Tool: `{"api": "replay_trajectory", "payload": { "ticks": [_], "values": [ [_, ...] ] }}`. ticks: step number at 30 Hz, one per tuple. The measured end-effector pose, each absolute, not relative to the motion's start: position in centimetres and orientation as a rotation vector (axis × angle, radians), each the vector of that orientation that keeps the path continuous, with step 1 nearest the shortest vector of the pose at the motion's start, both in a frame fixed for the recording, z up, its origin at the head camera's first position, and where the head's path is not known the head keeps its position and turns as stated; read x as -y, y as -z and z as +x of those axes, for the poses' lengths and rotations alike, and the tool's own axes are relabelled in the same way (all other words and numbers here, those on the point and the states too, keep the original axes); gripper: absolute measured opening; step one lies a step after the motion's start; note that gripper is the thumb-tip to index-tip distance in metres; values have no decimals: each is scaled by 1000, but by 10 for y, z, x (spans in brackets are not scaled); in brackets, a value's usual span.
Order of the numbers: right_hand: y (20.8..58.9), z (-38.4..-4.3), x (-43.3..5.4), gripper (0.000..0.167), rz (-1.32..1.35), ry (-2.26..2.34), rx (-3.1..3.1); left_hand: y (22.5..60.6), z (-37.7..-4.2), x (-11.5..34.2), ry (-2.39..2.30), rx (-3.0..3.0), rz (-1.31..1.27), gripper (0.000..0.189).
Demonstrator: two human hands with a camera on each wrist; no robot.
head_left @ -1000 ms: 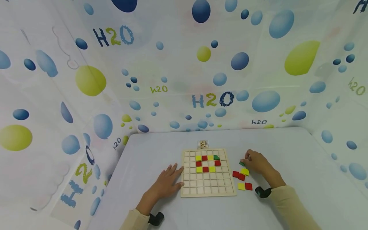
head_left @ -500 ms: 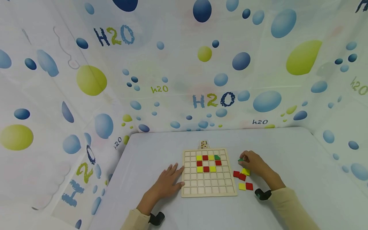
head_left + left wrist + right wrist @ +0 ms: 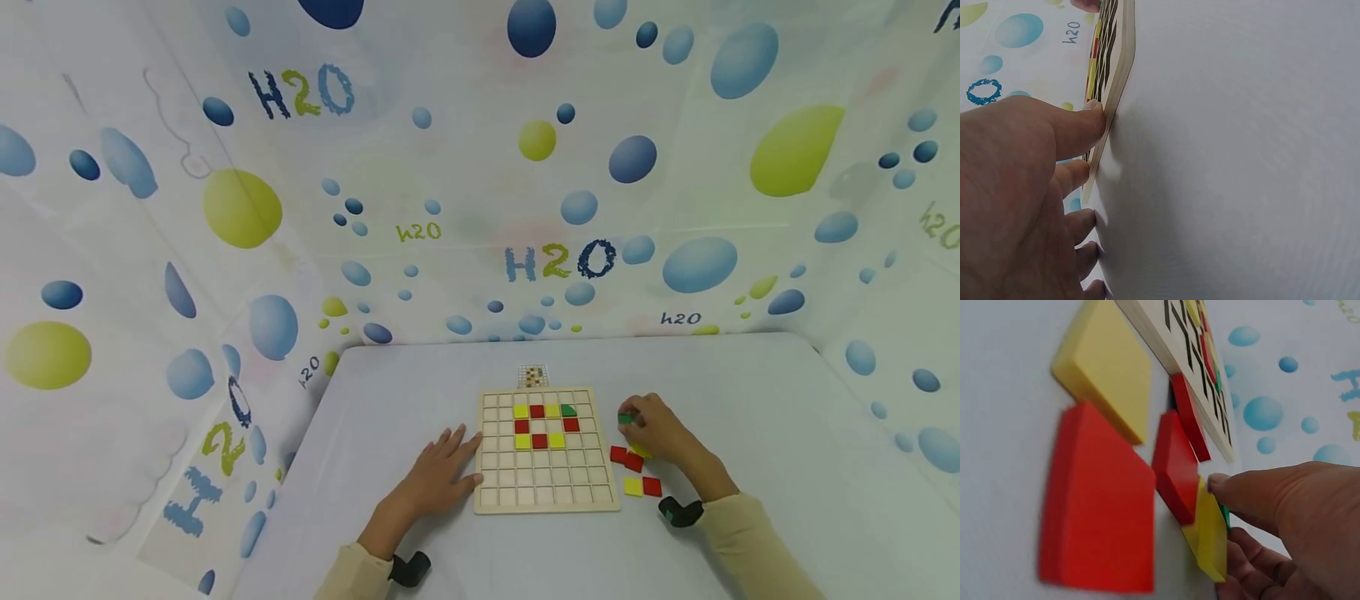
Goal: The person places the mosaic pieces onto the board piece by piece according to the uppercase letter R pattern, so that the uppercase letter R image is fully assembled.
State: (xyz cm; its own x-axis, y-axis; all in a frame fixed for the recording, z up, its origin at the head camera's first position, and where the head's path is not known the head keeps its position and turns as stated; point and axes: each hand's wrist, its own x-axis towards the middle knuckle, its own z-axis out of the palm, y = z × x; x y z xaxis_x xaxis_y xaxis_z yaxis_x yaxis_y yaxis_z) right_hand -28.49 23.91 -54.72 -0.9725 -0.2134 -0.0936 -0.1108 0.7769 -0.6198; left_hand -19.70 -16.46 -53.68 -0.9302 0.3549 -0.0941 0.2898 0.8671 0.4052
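A wooden grid board (image 3: pixel 547 492) lies on the table, with red and yellow tiles set in a ring and a green tile (image 3: pixel 568 410) with one rounded corner at the ring's upper right. My left hand (image 3: pixel 437 477) rests at the board's left side, fingers spread, thumb (image 3: pixel 1082 130) and forefinger touching its edge. Right of the board, my right hand (image 3: pixel 658 429) pinches another green tile (image 3: pixel 625 418) between thumb and fingers. In the right wrist view only a sliver of that tile shows behind the thumb. Yellow tiles (image 3: pixel 1213 534) lie just under this hand, partly covered by it.
Two red tiles (image 3: pixel 634 462) lie close to the board's right edge. Nearer me are a yellow tile (image 3: pixel 633 487) and a red tile (image 3: pixel 652 487), side by side. A small printed pattern card (image 3: pixel 533 376) lies behind the board. A patterned curtain (image 3: pixel 450 167) rises behind the table.
My right hand has shifted slightly left with the green tile, which now shows more of its face. The hand covers more of the yellow tiles. The left hand stays on the board's edge.
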Motion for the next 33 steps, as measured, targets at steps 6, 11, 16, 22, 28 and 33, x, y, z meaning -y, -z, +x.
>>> {"api": "replay_trajectory", "payload": {
  "ticks": [6,11,16,22,28,33],
  "values": [
    [553,-282,-225,27,-272,997,-2824,537,-196,166,-581,-2880,498,67],
    [552,-277,-218,26,-302,985,-2866,539,-197,166,-576,-2869,510,67],
    [548,-272,-203,27,-335,1050,-2866,538,-198,168,-565,-2871,503,67],
    [548,-260,-175,33,-407,1034,-2877,540,-198,169,-581,-2871,516,67],
    [547,-249,-160,20,-504,968,-2943,540,-199,167,-602,-2868,513,68],
    [546,-249,-158,16,-532,954,-2931,537,-198,166,-600,-2863,512,67]
  ]
}}
